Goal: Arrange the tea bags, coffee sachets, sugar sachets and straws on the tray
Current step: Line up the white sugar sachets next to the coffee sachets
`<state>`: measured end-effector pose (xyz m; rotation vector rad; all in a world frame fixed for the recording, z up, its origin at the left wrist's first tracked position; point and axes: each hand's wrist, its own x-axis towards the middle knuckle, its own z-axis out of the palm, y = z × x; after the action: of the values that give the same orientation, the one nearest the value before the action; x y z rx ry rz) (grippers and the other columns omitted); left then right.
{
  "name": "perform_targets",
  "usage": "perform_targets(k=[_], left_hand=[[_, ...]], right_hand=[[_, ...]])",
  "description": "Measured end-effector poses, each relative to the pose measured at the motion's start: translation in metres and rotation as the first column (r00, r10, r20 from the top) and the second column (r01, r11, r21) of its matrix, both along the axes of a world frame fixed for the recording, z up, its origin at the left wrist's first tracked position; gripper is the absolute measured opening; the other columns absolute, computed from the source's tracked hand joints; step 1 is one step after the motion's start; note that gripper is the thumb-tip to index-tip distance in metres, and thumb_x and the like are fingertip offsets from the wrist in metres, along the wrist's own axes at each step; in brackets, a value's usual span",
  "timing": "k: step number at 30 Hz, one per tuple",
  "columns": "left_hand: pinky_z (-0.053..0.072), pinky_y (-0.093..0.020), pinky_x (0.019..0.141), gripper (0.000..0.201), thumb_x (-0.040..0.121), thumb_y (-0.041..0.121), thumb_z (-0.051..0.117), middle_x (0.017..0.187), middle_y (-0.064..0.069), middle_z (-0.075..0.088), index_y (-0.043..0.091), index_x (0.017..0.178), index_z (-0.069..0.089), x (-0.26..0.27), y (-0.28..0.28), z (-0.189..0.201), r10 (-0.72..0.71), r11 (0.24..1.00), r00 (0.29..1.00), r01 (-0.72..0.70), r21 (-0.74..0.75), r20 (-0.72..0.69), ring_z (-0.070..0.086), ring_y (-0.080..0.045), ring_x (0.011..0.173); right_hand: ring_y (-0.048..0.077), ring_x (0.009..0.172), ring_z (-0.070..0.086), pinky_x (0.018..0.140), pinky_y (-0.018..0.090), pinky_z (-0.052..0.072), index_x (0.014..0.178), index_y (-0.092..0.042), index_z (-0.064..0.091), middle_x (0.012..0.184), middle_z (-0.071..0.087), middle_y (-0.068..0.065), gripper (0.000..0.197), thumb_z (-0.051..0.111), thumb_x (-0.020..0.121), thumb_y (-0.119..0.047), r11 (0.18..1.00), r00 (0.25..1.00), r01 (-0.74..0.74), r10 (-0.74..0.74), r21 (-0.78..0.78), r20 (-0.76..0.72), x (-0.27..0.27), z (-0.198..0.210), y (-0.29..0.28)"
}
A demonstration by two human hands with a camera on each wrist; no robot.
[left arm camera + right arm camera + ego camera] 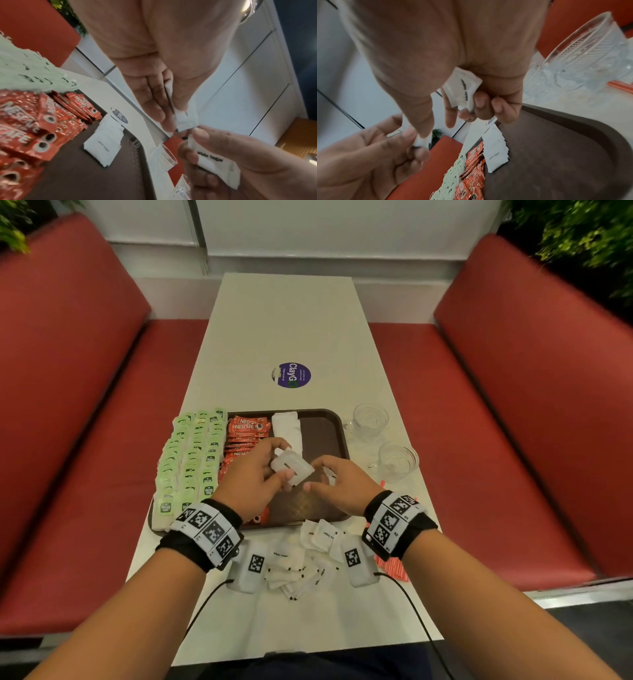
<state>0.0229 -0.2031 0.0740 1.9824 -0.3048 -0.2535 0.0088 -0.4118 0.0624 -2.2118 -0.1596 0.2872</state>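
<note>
A brown tray (325, 436) holds rows of green tea bags (191, 453), red coffee sachets (245, 433) and a short row of white sugar sachets (287, 428). Above the tray's middle, my left hand (281, 463) pinches a small stack of sugar sachets (293, 469), seen edge-on in the left wrist view (185, 121). My right hand (317, 474) meets it from the right and grips its own sugar sachets (464, 86) in curled fingers. Loose sugar sachets (301, 559) lie on the table in front of the tray. Red-striped straws (390, 566) lie under my right wrist.
Two clear glasses (370, 421) (397, 460) stand right of the tray. A round purple sticker (291, 375) is on the white table behind it. Red benches (68, 405) flank both sides. The tray's right half is bare brown surface.
</note>
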Motion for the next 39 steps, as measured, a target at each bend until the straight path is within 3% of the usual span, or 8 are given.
perform_targets(k=[2, 9, 14, 19, 23, 31, 36, 39], left_hand=[[0.060, -0.047, 0.080, 0.026, 0.094, 0.012, 0.065, 0.100, -0.001, 0.074, 0.025, 0.115, 0.056, 0.001, -0.003, 0.001, -0.024, 0.999, 1.000, 0.023, -0.036, -0.012, 0.074, -0.017, 0.082], [0.051, -0.029, 0.068, 0.017, 0.093, 0.034, 0.065, 0.082, 0.009, 0.068, 0.027, 0.107, 0.072, 0.014, 0.001, -0.003, -0.052, 0.955, 0.989, 0.010, 0.296, 0.136, 0.059, -0.006, 0.074], [0.041, -0.026, 0.058, 0.017, 0.096, 0.032, 0.061, 0.074, 0.005, 0.065, 0.026, 0.107, 0.073, 0.041, 0.011, -0.026, 0.079, 0.883, 0.990, -0.125, 0.452, 0.120, 0.057, -0.013, 0.067], [0.045, -0.029, 0.080, 0.022, 0.096, 0.030, 0.062, 0.097, 0.002, 0.068, 0.021, 0.114, 0.072, 0.075, 0.002, -0.050, 0.018, 0.742, 1.000, -0.017, 0.670, 0.005, 0.061, -0.018, 0.091], [0.046, -0.028, 0.084, 0.022, 0.092, 0.027, 0.066, 0.112, -0.002, 0.069, 0.021, 0.113, 0.071, 0.094, -0.014, -0.053, -0.003, 0.689, 0.999, 0.034, 0.724, -0.043, 0.062, -0.021, 0.102], [0.045, -0.027, 0.077, 0.022, 0.088, 0.032, 0.069, 0.107, -0.001, 0.068, 0.020, 0.107, 0.070, 0.105, -0.025, -0.059, 0.060, 0.616, 0.997, 0.008, 0.788, -0.057, 0.061, -0.019, 0.096], [0.054, -0.033, 0.079, 0.028, 0.089, 0.040, 0.065, 0.099, -0.003, 0.070, 0.015, 0.101, 0.071, 0.106, -0.024, -0.054, 0.075, 0.607, 0.994, 0.015, 0.795, -0.076, 0.065, -0.021, 0.090], [0.052, -0.033, 0.081, 0.029, 0.093, 0.047, 0.059, 0.100, 0.001, 0.069, 0.022, 0.104, 0.067, 0.105, -0.020, -0.043, 0.103, 0.685, 0.995, -0.077, 0.725, 0.009, 0.063, -0.020, 0.092]], right_hand=[[0.002, 0.072, 0.053, 0.068, 0.020, 0.042, 0.101, -0.022, 0.067, 0.078, 0.059, -0.012, 0.020, 0.070, 0.089, -0.038, 1.000, 0.999, 0.014, -0.014, 0.018, 0.039, 0.004, 0.002, 0.003], [0.004, 0.068, 0.049, 0.067, 0.024, 0.041, 0.088, -0.017, 0.061, 0.074, 0.054, -0.013, 0.011, 0.064, 0.094, -0.025, 1.000, 0.997, 0.015, -0.015, -0.003, 0.074, 0.016, 0.005, -0.006], [0.008, 0.089, 0.057, 0.075, 0.020, 0.042, 0.116, -0.023, 0.053, 0.118, 0.061, -0.006, 0.021, 0.052, 0.096, -0.017, 0.991, 0.991, 0.131, -0.130, 0.027, -0.038, 0.022, 0.000, -0.010], [0.012, 0.069, 0.057, 0.062, 0.025, 0.042, 0.102, -0.016, 0.047, 0.089, 0.074, 0.000, 0.013, 0.048, 0.090, -0.010, 0.977, 0.975, 0.196, -0.185, 0.081, -0.126, 0.024, 0.002, -0.022], [0.018, 0.068, 0.051, 0.065, 0.032, 0.043, 0.084, -0.017, 0.048, 0.076, 0.057, -0.001, 0.009, 0.050, 0.090, -0.010, 0.979, 0.975, 0.202, -0.196, 0.041, -0.108, 0.029, 0.001, -0.024], [0.030, 0.078, 0.070, 0.077, 0.049, 0.059, 0.094, -0.018, 0.055, 0.090, 0.070, 0.011, 0.006, 0.058, 0.092, -0.014, 0.980, 0.982, 0.173, -0.164, 0.096, -0.091, 0.032, -0.006, -0.023], [0.023, 0.073, 0.073, 0.069, 0.035, 0.059, 0.097, -0.016, 0.056, 0.083, 0.073, 0.008, 0.007, 0.062, 0.096, -0.017, 0.979, 0.976, 0.182, -0.168, 0.092, -0.138, 0.033, -0.002, -0.022], [0.019, 0.068, 0.072, 0.059, 0.021, 0.052, 0.100, -0.015, 0.054, 0.076, 0.071, 0.003, 0.006, 0.060, 0.098, -0.018, 0.985, 0.977, 0.162, -0.152, 0.059, -0.150, 0.034, 0.000, -0.021]])
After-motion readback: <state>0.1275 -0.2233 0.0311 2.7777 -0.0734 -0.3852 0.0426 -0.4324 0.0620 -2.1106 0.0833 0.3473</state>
